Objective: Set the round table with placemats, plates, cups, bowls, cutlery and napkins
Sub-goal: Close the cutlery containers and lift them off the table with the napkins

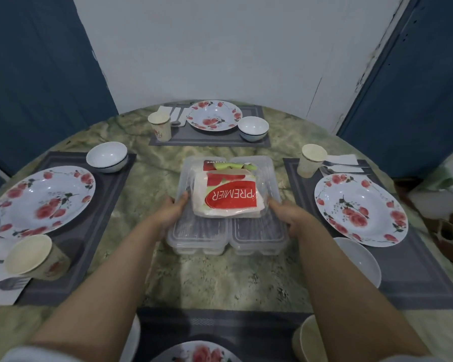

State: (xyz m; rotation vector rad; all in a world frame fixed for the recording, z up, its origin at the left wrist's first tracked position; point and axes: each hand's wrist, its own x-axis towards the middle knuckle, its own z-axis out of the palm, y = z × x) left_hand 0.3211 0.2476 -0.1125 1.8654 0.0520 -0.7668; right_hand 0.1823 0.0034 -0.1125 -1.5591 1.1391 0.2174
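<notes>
A clear plastic container (256, 237) sits at the middle of the round table (220, 278), with a red and white napkin pack (228, 198) lying in it. My left hand (171, 211) grips the container's left side, thumb over the rim. My right hand (289, 214) grips its right side. Grey placemats carry floral plates on the left (41, 201), far side (214, 115) and right (360, 209), each with a white bowl, a paper cup and cutlery on a napkin. A fourth plate (196, 352) lies at the near edge.
A paper cup (36, 257) stands by my left forearm and another (307, 340) by my right forearm. A white bowl (361, 259) lies close to my right arm. Blue panels and a white wall stand behind the table.
</notes>
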